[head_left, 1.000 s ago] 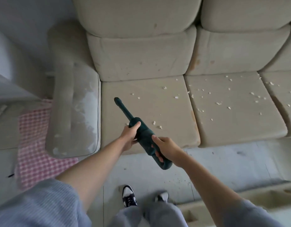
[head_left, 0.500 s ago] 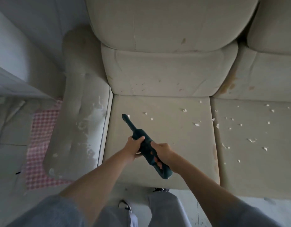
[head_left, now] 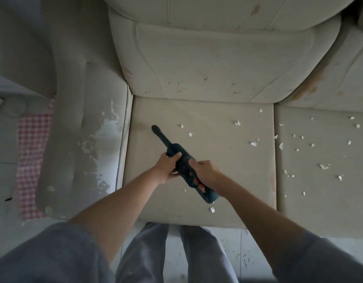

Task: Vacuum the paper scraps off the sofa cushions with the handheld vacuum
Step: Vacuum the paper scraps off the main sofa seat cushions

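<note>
Both hands' fingers grip the handheld vacuum (head_left: 182, 160), hiding its middle; nozzle-to-cushion (head_left: 227, 170) contact unclear

- A home living room is indicated, in worn condition.
- A beige upholstered sofa (head_left: 197, 64) with separate seat and back cushions is seen filling most of the view; brown stains are visible on its fabric.
- The covering of the padded sofa armrest (head_left: 84, 127) is seen peeling and flaking.
- A pale tiled floor (head_left: 5, 180) is visible beside and in front of the sofa.
- A red-and-white checked cloth (head_left: 31, 160) is seen lying on the floor beside the armrest.
</note>
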A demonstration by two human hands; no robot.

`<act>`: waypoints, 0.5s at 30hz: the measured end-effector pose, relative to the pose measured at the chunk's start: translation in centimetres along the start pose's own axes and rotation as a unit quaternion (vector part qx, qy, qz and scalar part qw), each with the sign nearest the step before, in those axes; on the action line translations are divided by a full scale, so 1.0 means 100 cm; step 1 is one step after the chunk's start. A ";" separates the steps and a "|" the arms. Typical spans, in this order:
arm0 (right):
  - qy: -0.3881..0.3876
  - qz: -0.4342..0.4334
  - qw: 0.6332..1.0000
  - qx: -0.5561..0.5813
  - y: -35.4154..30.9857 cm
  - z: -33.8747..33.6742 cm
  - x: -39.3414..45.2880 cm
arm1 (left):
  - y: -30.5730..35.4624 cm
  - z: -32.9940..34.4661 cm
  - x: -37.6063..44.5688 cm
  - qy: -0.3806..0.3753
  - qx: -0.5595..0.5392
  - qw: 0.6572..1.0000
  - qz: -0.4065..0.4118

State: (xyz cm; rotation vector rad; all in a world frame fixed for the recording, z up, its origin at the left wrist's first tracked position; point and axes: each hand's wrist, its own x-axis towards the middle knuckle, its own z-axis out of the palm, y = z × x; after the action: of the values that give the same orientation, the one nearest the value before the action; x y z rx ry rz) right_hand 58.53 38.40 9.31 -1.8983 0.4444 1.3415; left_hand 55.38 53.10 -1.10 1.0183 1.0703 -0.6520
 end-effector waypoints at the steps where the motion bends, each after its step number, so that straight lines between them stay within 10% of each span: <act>1: 0.002 0.006 1.000 0.001 0.000 0.000 0.000 | -0.001 0.000 0.000 -0.004 0.006 1.000 -0.004; 15: -0.009 0.013 1.000 -0.019 0.024 0.012 0.024 | -0.020 -0.007 0.031 -0.013 0.030 0.999 0.003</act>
State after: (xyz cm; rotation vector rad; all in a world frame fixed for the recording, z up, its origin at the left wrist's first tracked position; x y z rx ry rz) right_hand 57.13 38.04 6.00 -1.9161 0.4399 1.3922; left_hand 54.60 53.02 -4.73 1.0627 1.0298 -0.6940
